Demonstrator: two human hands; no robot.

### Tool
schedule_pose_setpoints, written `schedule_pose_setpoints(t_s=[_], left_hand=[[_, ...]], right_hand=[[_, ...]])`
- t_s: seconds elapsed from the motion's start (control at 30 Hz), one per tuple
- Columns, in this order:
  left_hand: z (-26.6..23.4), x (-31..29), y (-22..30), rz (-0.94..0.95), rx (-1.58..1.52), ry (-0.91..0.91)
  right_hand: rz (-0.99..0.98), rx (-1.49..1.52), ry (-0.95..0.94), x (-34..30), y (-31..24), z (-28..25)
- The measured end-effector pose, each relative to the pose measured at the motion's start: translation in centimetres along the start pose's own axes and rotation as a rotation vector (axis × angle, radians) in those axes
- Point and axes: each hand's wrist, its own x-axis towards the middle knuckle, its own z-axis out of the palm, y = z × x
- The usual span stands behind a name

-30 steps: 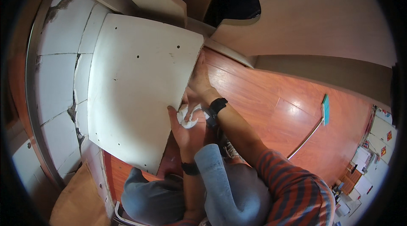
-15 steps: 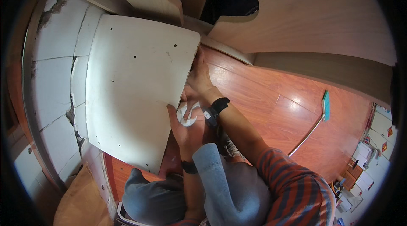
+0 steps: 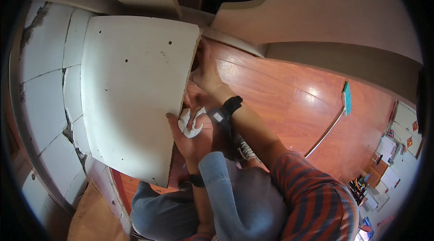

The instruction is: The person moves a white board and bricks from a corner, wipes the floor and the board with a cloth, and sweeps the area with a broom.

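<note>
A white panel [image 3: 131, 96] with several small dark holes leans in front of me on the left. My left hand [image 3: 187, 139] is beside its lower right edge, thumb against the panel. Its fingers curl over a crumpled white wad [image 3: 192, 123], tissue or cloth, in the palm. Higher on the same edge is my right hand [image 3: 207, 74], closed at the rough side of the panel, with some fingers hidden behind it. A black strap device [image 3: 233, 104] is around my right wrist, and a dark band [image 3: 197, 180] around my left.
Cracked white tiles [image 3: 45, 101] line the left side. Curved wooden boards [image 3: 325, 6] stand at the far side, with a dark opening between them. A long-handled tool with a teal head [image 3: 346, 98] lies on the reddish wood floor [image 3: 271, 92]. A brown cushion-like surface [image 3: 97, 216] is at lower left.
The whole view has shifted, so the panel and both hands appear slightly farther left. Both hands keep nearly the same places along the panel's edge.
</note>
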Motion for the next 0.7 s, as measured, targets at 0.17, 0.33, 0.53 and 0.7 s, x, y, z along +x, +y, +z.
schedule_pose_setpoints(t_s=[0.17, 0.33, 0.53, 0.7], left_hand=[[-0.3, -0.3, 0.0, 0.062, 0.012, 0.111], [0.2, -0.1, 0.2, -0.023, -0.006, -0.024], [-1.0, 0.5, -0.2, -0.034, 0.014, -0.065], [-1.8, 1.1, -0.4, 0.039, 0.016, -0.017]], right_hand=[[-0.007, 0.025, 0.012, 0.0, -0.5, 0.0], [-0.077, -0.113, 0.01, 0.0, -1.2, -0.3], [-0.019, -0.042, 0.001, -1.3, -1.6, -0.9], [0.007, -0.112, -0.011, -2.3, -3.8, -2.7]])
